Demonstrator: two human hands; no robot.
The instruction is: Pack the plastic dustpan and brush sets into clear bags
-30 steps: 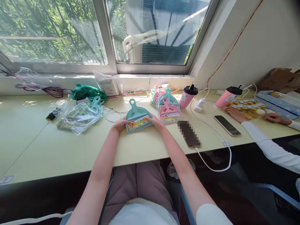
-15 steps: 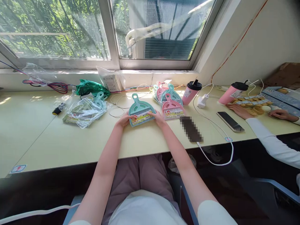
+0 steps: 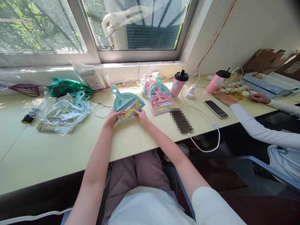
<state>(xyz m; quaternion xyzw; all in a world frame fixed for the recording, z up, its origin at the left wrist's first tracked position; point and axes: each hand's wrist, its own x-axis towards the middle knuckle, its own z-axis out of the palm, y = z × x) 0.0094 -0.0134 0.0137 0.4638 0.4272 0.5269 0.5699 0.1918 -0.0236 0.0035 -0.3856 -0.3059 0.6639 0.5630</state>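
Note:
A green mini dustpan and brush set (image 3: 125, 98) with a yellow printed label is between my hands, its looped handle pointing away from me. My left hand (image 3: 113, 118) grips its lower left corner, thumb on the label. At the lower right edge my right hand (image 3: 141, 116) pinches it, thumb also on the front. Just right of it, a pink dustpan set (image 3: 161, 103) lies in front of another green dustpan set (image 3: 160, 86), with more behind. To the left lie dustpan sets in a crumpled clear plastic wrapper (image 3: 67, 114).
Pink cups (image 3: 179, 84) with black lids, a white charger plug (image 3: 190, 91) and a phone (image 3: 216, 109) stand or lie rightward. A co-worker's hands rest near yellowish items (image 3: 231, 90). A green plastic bag (image 3: 67, 89) and a yellow-black screwdriver handle (image 3: 30, 115) are at left.
My view has turned to the right. The green dustpan set has tilted in my hands, its handle now leaning left. Both hands still hold it.

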